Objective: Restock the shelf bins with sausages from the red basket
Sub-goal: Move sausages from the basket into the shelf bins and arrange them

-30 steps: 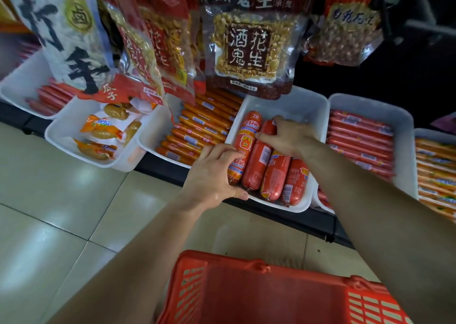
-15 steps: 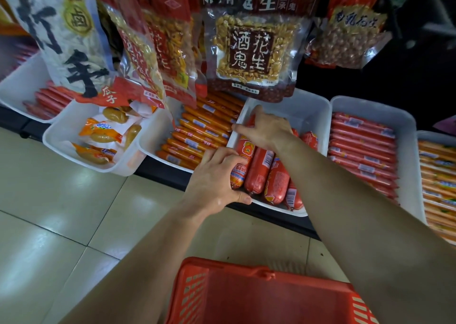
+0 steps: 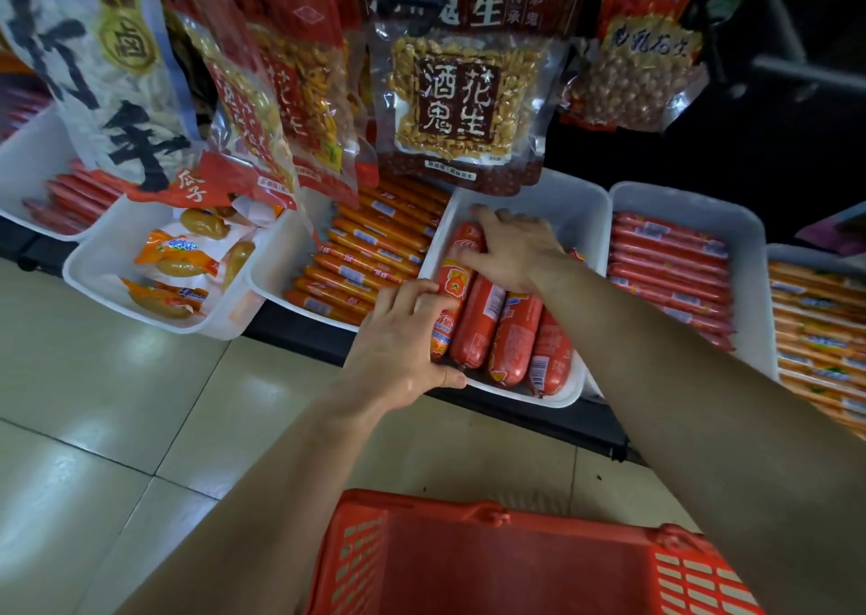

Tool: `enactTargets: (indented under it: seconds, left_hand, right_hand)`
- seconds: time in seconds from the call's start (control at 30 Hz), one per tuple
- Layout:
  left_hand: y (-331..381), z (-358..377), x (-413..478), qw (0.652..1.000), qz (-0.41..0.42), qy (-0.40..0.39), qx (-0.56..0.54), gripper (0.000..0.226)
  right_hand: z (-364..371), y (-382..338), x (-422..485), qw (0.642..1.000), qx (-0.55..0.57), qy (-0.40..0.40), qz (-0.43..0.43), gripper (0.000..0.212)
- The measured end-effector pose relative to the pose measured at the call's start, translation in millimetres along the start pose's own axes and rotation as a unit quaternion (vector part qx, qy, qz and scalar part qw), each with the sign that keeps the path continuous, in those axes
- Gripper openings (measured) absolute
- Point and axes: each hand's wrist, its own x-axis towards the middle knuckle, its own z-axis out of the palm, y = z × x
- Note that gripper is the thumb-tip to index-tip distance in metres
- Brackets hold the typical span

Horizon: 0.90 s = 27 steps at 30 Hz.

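Note:
Several fat red sausages (image 3: 511,342) lie side by side in a white shelf bin (image 3: 553,193). My left hand (image 3: 403,338) grips the near end of the leftmost sausage (image 3: 457,282), with its thumb at the bin's front rim. My right hand (image 3: 511,249) lies over the far ends of the sausages, its fingers curled on the far part of that same leftmost sausage. The red basket (image 3: 468,563) stands on the floor below my arms; what is inside it cannot be seen from here.
Bins of thin orange sausages (image 3: 370,253) and thin red sausages (image 3: 670,263) flank the bin. Further left is a bin of yellow snack packs (image 3: 178,258). Hanging peanut bags (image 3: 464,99) overhang the bins' back edges. Beige floor tiles (image 3: 117,403) lie to the left.
My right hand has shifted left, from the second sausage to the far end of the leftmost one. My left hand has stayed at that sausage's near end.

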Motion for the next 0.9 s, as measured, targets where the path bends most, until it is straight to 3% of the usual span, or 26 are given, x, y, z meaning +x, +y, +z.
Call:
enactTargets:
  seconds: [0.13,0.27,0.5,0.9]
  left_hand:
    - [24,5,3,1.0,0.018,-0.018,-0.014,0.109]
    - [41,25,5,0.999,0.032,-0.035,-0.003,0.11]
    - [42,29,7,0.999,0.016,-0.036,0.0,0.11]
    - [43,27,5,0.999,0.01,-0.04,-0.01,0.107]
  right_hand:
    - [-3,52,-33,0.997,-0.056,0.028,0.055,0.07]
    - [2,74,-51,0.992,-0.122,0.006,0.04,0.071]
    - [9,57,-38,0.992,-0.075,-0.002,0.102,0.088]
    - [11,58,-42,0.995,-0.043,0.027,0.083,0.076]
